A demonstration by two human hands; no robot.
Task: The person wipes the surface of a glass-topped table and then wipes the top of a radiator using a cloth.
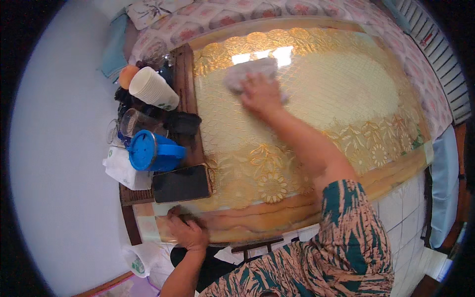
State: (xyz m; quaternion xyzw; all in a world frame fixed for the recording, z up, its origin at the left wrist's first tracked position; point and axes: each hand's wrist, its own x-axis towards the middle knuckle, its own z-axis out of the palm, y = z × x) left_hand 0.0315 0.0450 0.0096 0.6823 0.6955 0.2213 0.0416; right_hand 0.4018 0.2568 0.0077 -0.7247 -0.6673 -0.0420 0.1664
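Observation:
My right hand [261, 93] presses a folded grey cloth [252, 72] onto the far left part of a table covering [341, 94], with the arm stretched across it. Clear and glossy, the covering shows gold flower and lattice patterns. Down at the near left corner, my left hand [189, 233] rests on the table's edge with its fingers loosely bent and apart. No held object shows in it; a dark patch by its fingertips is too blurred to make out. Just beyond that hand lies a black phone [182, 184].
A dark wooden strip [187, 79] along the left carries a blue lidded mug [156, 151], stacked paper cups [152, 89], a clear cup [137, 123], a white carton [126, 168] and an orange fruit [128, 76]. A patterned sofa [217, 17] borders the far side; a white wall stands left.

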